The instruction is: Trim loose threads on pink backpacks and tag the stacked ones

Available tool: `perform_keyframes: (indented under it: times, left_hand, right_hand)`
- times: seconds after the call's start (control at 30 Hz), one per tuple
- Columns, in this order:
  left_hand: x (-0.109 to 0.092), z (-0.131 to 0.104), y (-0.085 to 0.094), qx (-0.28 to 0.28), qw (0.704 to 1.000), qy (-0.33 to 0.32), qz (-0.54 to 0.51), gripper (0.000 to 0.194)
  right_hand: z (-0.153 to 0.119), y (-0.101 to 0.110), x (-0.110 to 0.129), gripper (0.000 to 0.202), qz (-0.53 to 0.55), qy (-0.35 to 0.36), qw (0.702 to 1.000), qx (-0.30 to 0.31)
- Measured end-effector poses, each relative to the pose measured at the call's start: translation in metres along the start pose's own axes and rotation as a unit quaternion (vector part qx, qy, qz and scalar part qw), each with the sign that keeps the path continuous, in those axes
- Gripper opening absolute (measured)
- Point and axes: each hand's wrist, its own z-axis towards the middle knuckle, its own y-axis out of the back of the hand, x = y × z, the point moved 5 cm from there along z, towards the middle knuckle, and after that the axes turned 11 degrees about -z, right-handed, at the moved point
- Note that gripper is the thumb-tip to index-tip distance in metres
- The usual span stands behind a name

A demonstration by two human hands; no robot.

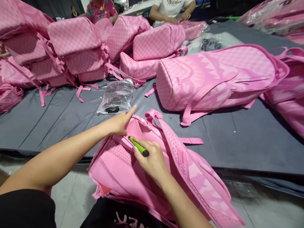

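A pink backpack (122, 173) leans on the table's front edge and against my body, its padded back and a perforated strap facing up. My right hand (152, 158) is closed around a green tool with a black end (138, 146), whose tip is near the upper part of the backpack. At the top of the pack, beside the handle, my left hand (122, 123) rests with one finger stretched out and the thumb apart; its other fingers are partly hidden. Behind my left hand lies a clear plastic bag (117, 94) with black items in it.
Pink backpacks are stacked at the back left (74, 37), and a large one (215, 76) lies on the grey-covered table (236, 138) at the right. More pink bags and plastic wrapping stand at the far right. Two people sit across the table.
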Motion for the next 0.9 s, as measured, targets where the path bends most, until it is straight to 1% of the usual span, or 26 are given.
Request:
perform_keyframes:
  times: [0.13, 0.2, 0.27, 0.33, 0.4, 0.5, 0.63, 0.7, 0.77, 0.87, 0.9]
  left_hand:
    - [0.008, 0.000, -0.002, -0.014, 1.000, 0.010, -0.015, 0.119]
    - [0.009, 0.000, -0.004, -0.017, 1.000, 0.005, -0.006, 0.118]
    - [0.008, 0.000, -0.005, -0.019, 1.000, -0.004, -0.001, 0.118]
    - [0.007, 0.000, -0.005, -0.014, 1.000, -0.001, 0.002, 0.117]
    - [0.006, 0.000, -0.005, -0.006, 1.000, 0.012, 0.010, 0.116]
    - [0.002, -0.001, -0.003, 0.004, 0.999, 0.029, 0.017, 0.114]
    - [0.000, -0.002, -0.001, 0.006, 0.999, 0.045, 0.020, 0.110]
    - [-0.001, -0.002, -0.002, 0.004, 0.999, 0.043, 0.021, 0.110]
    - [-0.003, -0.002, -0.003, -0.001, 0.999, 0.029, 0.015, 0.110]
    - [-0.002, -0.001, -0.004, -0.008, 1.000, 0.028, 0.000, 0.108]
    - [0.000, 0.000, -0.004, -0.009, 0.999, 0.032, -0.007, 0.109]
  right_hand:
    - [0.005, -0.002, 0.001, 0.031, -0.008, -0.008, 1.000, -0.006]
    - [0.006, -0.004, 0.004, 0.031, 0.005, 0.000, 1.000, 0.006]
    - [0.006, -0.005, 0.005, 0.031, -0.012, 0.003, 1.000, 0.012]
    - [0.005, -0.005, 0.006, 0.031, -0.059, 0.001, 0.998, -0.008]
    - [0.004, -0.005, 0.006, 0.031, -0.077, 0.009, 0.997, -0.024]
    - [0.005, -0.008, 0.005, 0.032, -0.051, 0.021, 0.998, -0.001]
    - [0.009, -0.008, 0.005, 0.032, -0.044, 0.017, 0.999, -0.009]
    - [0.011, -0.010, 0.006, 0.033, -0.003, 0.020, 1.000, 0.015]
    - [0.014, -0.013, 0.005, 0.033, 0.015, 0.016, 0.999, 0.034]
    - [0.018, -0.012, 0.004, 0.032, 0.009, 0.003, 1.000, 0.023]
    - [0.019, -0.012, 0.003, 0.032, 0.021, -0.001, 0.999, 0.029]
